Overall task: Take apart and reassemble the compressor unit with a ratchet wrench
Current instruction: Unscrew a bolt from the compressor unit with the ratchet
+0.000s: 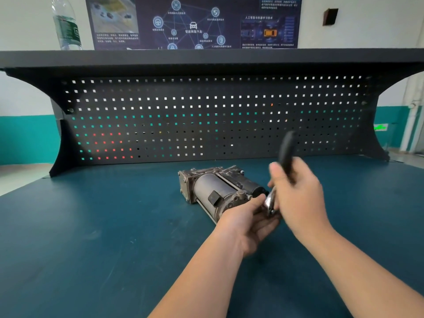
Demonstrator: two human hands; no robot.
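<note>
The compressor unit [213, 189], a grey metal cylinder with a grimy end block and long bolts, lies on the blue-green bench mat. My left hand [250, 219] grips its near end. My right hand [298, 191] is closed around the black handle of the ratchet wrench [285, 154], which is blurred and points up and away. The wrench's chrome head [270, 200] sits at the near end of the compressor, just beside my left fingers. What the head is seated on is hidden.
A black pegboard back panel [206, 120] rises behind the bench mat [103, 226]. A shelf [206, 56] tops it, with a plastic water bottle [66, 24] at the left. A dark poster [195, 21] hangs on the wall.
</note>
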